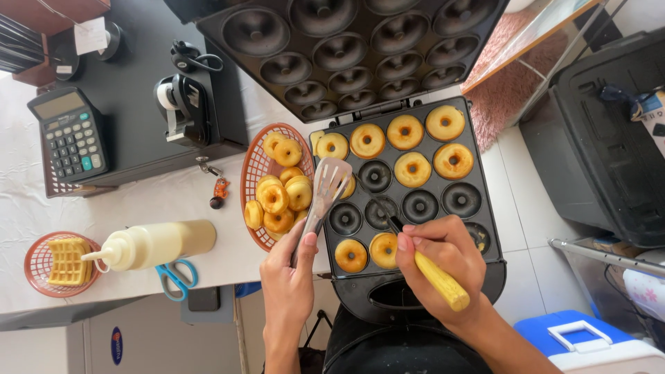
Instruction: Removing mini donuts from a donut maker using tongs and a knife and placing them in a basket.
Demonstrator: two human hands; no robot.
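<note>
Left of doughnut maker: waffle basket, batter squeeze bottle, doughnut basket. Over its plate: left hand, fingers closed around slotted spatula; right hand, fingers gripping yellow-handled pick, tip beside front-row doughnut.

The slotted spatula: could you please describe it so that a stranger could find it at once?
Start at the open doughnut maker. At its left edge, beside the orange basket of doughnuts, the left hand holds up the spatula. It is grey metal with slots, unlike the yellow-handled tool in the right hand.
</note>
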